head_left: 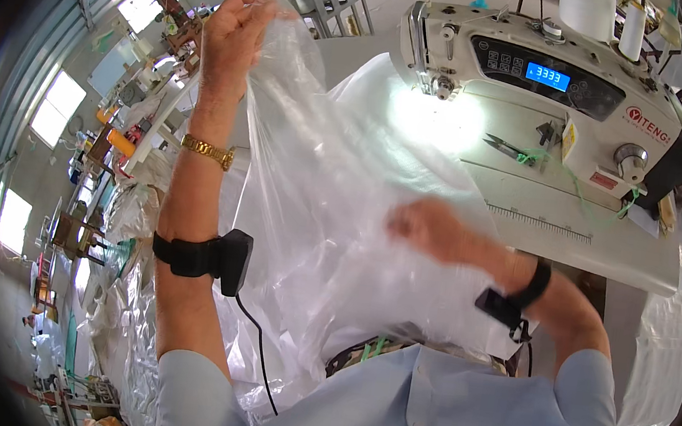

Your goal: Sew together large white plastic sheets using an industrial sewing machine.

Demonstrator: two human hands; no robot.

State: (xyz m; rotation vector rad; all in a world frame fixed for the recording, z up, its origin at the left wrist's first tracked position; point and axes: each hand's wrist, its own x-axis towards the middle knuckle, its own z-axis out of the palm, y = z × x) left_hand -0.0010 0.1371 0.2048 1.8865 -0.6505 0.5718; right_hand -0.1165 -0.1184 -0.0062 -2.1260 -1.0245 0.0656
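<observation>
Sewing table [573,239] | left hand [232,28] fingers clamp plastic sheet [319,185] edge | right hand [432,228] blurred, cannot tell

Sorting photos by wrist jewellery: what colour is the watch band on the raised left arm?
Gold, a metal link watch band, clearest in the head view.

On the front of the sewing machine [542,76] ahead of you sits a dark, slanted control panel [546,75]; in its middle glows a small blue rectangular screen [547,76]. To the right of that panel, a yellow label [569,141] hangs on the machine's white body, and lower right of it lies a small red label [603,181].
</observation>
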